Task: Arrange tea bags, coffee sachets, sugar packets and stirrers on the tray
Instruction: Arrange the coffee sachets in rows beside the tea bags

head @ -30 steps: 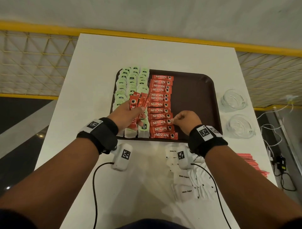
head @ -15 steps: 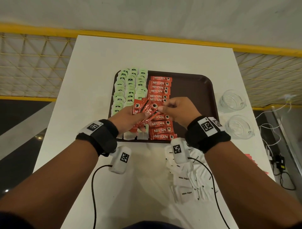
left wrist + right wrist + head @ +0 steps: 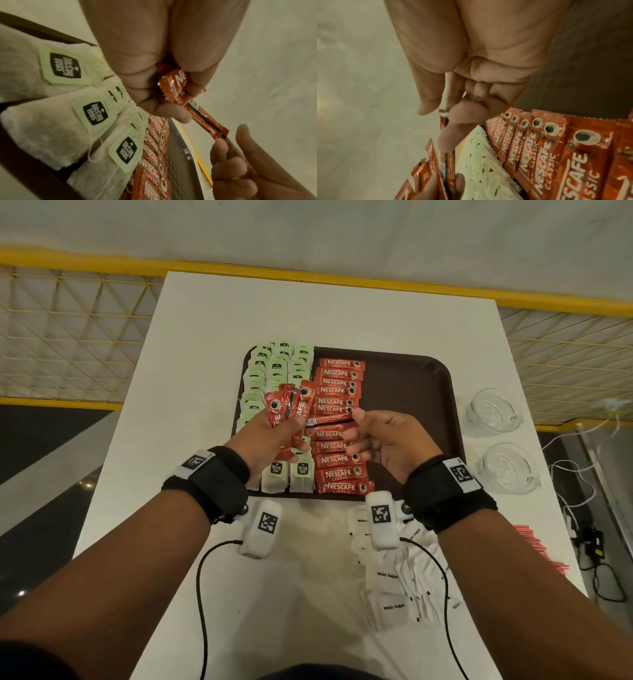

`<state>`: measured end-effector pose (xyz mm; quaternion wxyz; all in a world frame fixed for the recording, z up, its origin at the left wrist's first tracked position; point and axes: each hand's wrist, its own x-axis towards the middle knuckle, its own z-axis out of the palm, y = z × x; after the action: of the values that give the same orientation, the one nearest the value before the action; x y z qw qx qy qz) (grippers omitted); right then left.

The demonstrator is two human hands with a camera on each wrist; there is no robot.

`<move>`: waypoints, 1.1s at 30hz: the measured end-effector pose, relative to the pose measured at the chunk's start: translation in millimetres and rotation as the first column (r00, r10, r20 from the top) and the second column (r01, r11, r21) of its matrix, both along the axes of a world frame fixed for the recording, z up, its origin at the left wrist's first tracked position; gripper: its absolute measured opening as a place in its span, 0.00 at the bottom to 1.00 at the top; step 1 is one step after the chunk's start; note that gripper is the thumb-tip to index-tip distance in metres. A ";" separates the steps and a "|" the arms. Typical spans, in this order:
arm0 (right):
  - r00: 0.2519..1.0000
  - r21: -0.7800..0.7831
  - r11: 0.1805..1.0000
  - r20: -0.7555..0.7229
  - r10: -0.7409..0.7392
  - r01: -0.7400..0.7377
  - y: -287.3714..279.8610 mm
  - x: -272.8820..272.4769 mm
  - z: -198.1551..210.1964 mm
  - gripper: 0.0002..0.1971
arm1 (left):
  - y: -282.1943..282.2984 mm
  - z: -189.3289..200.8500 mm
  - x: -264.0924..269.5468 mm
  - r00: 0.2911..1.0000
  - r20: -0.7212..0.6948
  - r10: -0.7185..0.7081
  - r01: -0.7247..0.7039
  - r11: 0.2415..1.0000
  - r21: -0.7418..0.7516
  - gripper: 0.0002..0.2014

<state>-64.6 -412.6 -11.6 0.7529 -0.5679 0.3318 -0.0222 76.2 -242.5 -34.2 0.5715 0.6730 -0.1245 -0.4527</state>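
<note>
Red coffee sachets [image 3: 289, 414] bunched in the left hand [image 3: 274, 436] over the tray [image 3: 411, 392].
Right hand [image 3: 383, 443] pinches one sachet's [image 3: 329, 422] end, remaining fingers loosely spread.

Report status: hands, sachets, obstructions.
Left hand grips spare coffee sachets. Right hand pinches one sachet above the tray. Nothing in the way.

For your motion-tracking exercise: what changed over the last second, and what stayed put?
The right hand left the sachet row, rose to the left hand's bundle and now takes one sachet by its end. Left hand still grips the bundle; tray, tea bags unchanged.
</note>
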 end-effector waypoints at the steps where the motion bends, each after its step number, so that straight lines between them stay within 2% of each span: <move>1: 1.000 0.030 1.000 -0.010 -0.010 0.011 -0.6 0.8 2.1 0.21 | -0.4 -0.1 0.6 0.999 0.034 -0.011 0.011 1.000 0.000 0.15; 3: 0.999 0.069 0.997 -0.042 -0.027 0.030 -3.3 2.7 5.2 0.29 | -0.5 -1.0 1.4 0.992 0.117 -0.051 0.050 0.999 0.013 0.16; 4: 0.998 0.079 0.996 -0.055 -0.035 0.039 -4.9 3.2 6.1 0.29 | -0.7 -1.7 1.6 0.986 0.153 -0.073 0.070 0.997 0.019 0.16; 9: 0.996 0.139 0.987 -0.055 -0.072 0.079 -9.7 1.2 4.2 0.13 | -3.3 -3.3 0.2 0.975 0.203 -0.094 0.091 0.995 0.028 0.17; 12: 0.995 0.147 0.985 -0.062 -0.077 0.085 -13.1 -1.7 -0.6 0.10 | -4.8 -3.8 -0.4 0.973 0.214 -0.086 0.081 0.996 0.031 0.16; 18: 0.982 -0.141 0.989 -0.179 -0.066 0.040 -16.3 2.7 -15.7 0.09 | -1.4 -5.4 4.3 0.973 0.230 -0.031 0.022 0.999 0.044 0.14; 24: 0.951 -0.427 0.897 -0.308 -0.026 -0.113 -27.5 11.2 -34.7 0.05 | 6.5 -11.8 8.6 0.971 0.240 -0.002 -0.015 0.997 0.070 0.12; 28: 0.919 -0.490 0.833 -0.390 0.054 -0.257 -27.4 16.5 -39.9 0.05 | 9.5 -14.4 9.8 0.971 0.237 0.000 -0.019 0.997 0.078 0.13; 33: 0.896 -0.549 0.778 -0.443 0.040 -0.306 -26.5 18.6 -50.0 0.09 | 9.7 -13.7 10.4 0.971 0.238 -0.013 -0.005 0.997 0.074 0.14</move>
<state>-46.0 -439.1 -61.6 0.4439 -0.7987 0.4014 0.0623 86.5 -232.8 -47.9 0.5261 0.7430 -0.1769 -0.3741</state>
